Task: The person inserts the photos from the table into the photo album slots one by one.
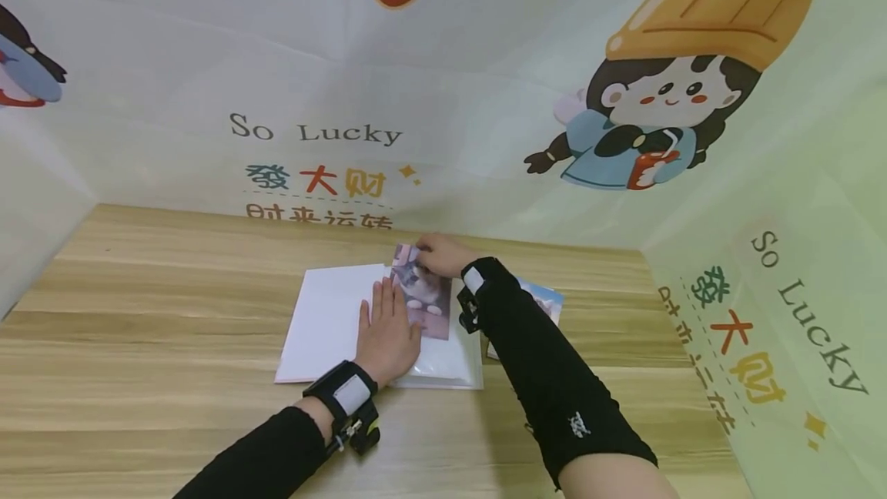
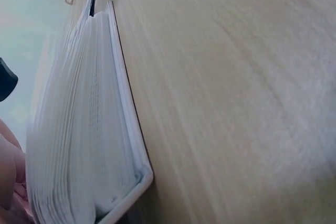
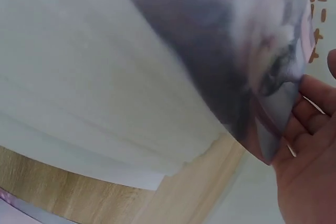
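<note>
An album with white pages [image 1: 333, 322] lies open on the table, its thick stack of leaves [image 2: 79, 119] edge-on in the left wrist view. Over its right-hand page is a photo card of a cat [image 1: 431, 306] in pink and grey tones. My left hand [image 1: 388, 337] rests on the album near the fold, fingers extended, beside the card's left edge. At the card's top end, my right hand [image 1: 446, 256] pinches the edge. In the right wrist view the card [image 3: 210, 45] bends up off the page at the fingers; the thumb is mostly out of frame.
Another picture card with a blue top [image 1: 543, 297] lies right of the album, partly hidden under my right forearm. Light wood-grain table [image 1: 173, 314] surrounds the album. A printed cloth backdrop [image 1: 485, 83] rises behind the table and along both sides.
</note>
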Demonstrator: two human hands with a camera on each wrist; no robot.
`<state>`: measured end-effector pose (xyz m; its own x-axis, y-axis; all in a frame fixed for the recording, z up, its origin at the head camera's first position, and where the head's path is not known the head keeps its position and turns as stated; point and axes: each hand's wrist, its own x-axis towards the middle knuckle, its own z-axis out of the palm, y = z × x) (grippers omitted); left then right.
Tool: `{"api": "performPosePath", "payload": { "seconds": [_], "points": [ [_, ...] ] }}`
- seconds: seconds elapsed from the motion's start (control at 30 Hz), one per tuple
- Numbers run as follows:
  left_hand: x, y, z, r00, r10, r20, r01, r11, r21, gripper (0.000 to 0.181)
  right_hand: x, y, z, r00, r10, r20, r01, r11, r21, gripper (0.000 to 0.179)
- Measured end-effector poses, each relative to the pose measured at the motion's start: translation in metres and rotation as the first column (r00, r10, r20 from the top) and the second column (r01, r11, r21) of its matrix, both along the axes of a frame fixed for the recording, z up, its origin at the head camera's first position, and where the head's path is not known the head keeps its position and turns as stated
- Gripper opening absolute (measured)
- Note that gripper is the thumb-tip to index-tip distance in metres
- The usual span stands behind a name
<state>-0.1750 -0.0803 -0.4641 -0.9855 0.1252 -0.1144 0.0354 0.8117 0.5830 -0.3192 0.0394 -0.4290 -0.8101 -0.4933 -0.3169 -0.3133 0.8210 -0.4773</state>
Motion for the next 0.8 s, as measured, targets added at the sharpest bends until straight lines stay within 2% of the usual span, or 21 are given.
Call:
{"api": "performPosePath", "payload": {
  "seconds": [0.13, 0.3, 0.63, 0.8],
  "points": [
    [-0.001, 0.000, 0.000, 1.000, -0.005, -0.002, 0.005, 1.000, -0.011, 0.067, 0.006, 0.000, 0.006, 0.998, 0.017, 0.062, -0.016, 1.000, -0.012, 0.045],
    [-0.001, 0.001, 0.000, 1.000, -0.006, 0.001, 0.006, 1.000, -0.004, 0.066, 0.016, 0.000, 0.010, 0.993, 0.070, 0.099, -0.073, 0.997, 0.020, 0.045],
    [0.000, 0.002, -0.001, 1.000, 0.000, 0.000, 0.000, 1.000, -0.003, 0.068, 0.029, 0.005, 0.007, 0.983, 0.162, 0.080, -0.164, 0.986, 0.017, 0.049],
    [-0.001, 0.002, -0.001, 1.000, 0.001, -0.012, -0.001, 1.000, 0.002, 0.067, 0.034, 0.007, 0.008, 0.980, 0.177, 0.095, -0.179, 0.984, 0.016, 0.052]
  ]
}}
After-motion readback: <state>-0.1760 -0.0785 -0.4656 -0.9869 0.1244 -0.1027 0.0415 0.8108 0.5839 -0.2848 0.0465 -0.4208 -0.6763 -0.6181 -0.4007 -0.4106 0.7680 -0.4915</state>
